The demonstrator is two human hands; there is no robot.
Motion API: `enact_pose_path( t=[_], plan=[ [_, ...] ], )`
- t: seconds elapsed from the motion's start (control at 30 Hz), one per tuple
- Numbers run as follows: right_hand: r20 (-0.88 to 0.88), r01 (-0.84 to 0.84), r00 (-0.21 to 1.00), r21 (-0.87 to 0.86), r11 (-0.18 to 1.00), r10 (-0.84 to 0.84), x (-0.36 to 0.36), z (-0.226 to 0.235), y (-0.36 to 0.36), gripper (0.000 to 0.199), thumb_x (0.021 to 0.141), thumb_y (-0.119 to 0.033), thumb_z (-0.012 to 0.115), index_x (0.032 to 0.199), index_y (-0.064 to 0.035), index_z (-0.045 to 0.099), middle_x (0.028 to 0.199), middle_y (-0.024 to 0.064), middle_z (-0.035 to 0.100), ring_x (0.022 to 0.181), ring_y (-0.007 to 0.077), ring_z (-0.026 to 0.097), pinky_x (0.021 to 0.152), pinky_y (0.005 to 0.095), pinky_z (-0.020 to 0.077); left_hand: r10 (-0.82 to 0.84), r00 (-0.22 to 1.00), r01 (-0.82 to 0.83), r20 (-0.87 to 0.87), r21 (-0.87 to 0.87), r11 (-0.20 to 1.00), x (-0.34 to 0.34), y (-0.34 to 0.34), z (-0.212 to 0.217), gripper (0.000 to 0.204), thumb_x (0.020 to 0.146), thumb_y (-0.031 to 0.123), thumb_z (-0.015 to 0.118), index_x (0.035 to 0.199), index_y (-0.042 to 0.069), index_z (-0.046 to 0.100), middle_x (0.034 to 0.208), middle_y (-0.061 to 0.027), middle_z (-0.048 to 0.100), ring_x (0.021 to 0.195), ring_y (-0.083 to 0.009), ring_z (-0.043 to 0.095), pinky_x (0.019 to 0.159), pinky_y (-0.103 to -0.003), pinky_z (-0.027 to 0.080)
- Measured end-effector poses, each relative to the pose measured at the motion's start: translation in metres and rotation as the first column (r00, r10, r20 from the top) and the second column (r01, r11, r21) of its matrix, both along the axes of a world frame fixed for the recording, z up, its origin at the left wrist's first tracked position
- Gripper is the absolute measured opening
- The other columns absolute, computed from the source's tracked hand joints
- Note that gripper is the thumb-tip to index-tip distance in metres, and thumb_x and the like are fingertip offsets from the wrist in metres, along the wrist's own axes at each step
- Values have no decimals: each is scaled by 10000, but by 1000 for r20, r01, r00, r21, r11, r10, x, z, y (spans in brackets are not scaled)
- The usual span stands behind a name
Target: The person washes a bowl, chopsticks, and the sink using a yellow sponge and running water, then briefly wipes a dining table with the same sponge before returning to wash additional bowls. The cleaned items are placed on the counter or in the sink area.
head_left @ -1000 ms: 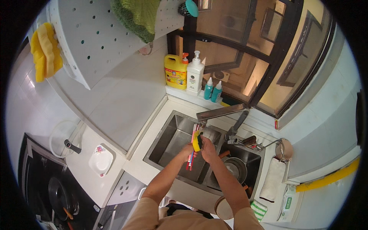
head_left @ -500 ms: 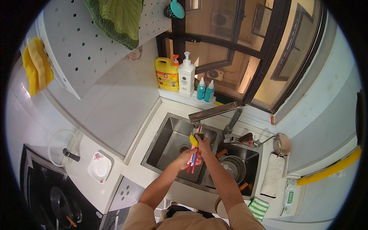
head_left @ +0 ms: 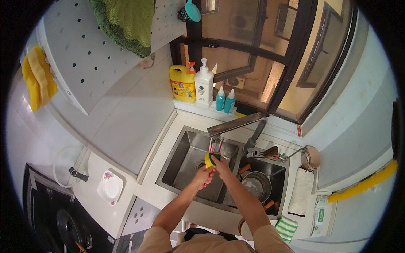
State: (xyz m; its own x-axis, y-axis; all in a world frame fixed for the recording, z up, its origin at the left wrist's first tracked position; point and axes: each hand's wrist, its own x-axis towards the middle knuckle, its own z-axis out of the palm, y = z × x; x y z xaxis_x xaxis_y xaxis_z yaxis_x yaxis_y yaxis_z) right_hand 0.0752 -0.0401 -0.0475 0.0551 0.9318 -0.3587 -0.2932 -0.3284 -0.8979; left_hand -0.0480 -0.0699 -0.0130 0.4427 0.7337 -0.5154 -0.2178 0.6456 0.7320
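Note:
Over the left basin of the steel sink (head_left: 173,167), I hold a bundle of thin pink, red and white chopstick-like sticks (head_left: 217,145). My left hand (head_left: 204,176) is closed around their near end, with red tips showing below the fist. Closed on a yellow-and-green sponge (head_left: 209,160), my right hand (head_left: 221,165) presses it around the sticks just beyond the left hand. The far ends of the sticks point up under the faucet (head_left: 236,123). The middle of the bundle is hidden by the sponge and fingers.
In the right basin lie pots (head_left: 256,185) with orange handles. Bottles, including a yellow jug (head_left: 182,86) and a white pump bottle (head_left: 204,86), line the window sill. A white dish (head_left: 110,187) sits on the left counter, cloths (head_left: 301,192) on the right.
The sponge and my right hand have come nearer to me along the sticks. My left hand has closed more tightly, and the sticks now extend farther beyond the sponge toward the faucet.

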Motion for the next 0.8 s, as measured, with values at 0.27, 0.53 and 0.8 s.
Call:
enact_pose_path(
  t=[0.27,0.53,0.8],
  plan=[
    [39,116,993,-14,993,-116,14,14,22,386,809,-336,612,978,8,560,855,52,591,740,142,552,638,292,427,44,998,-42,38,-29,999,-6,-12,10,215,907,247,464,795,64,480,587,9,416,414,-46,294,333,-189,210],
    [45,69,997,-6,998,-69,-5,-2,6,391,798,-324,627,995,8,567,872,56,592,742,150,548,656,303,424,-62,980,102,187,-216,971,-15,-6,1,227,901,297,454,756,126,427,531,64,301,400,-40,250,330,-195,171],
    [-258,-106,960,26,994,109,29,2,29,421,852,-291,560,1114,29,479,972,100,582,885,176,569,754,300,465,-63,950,135,305,-222,966,-9,-18,17,233,890,307,489,755,128,426,555,61,320,431,-44,273,365,-191,199]
  ],
)
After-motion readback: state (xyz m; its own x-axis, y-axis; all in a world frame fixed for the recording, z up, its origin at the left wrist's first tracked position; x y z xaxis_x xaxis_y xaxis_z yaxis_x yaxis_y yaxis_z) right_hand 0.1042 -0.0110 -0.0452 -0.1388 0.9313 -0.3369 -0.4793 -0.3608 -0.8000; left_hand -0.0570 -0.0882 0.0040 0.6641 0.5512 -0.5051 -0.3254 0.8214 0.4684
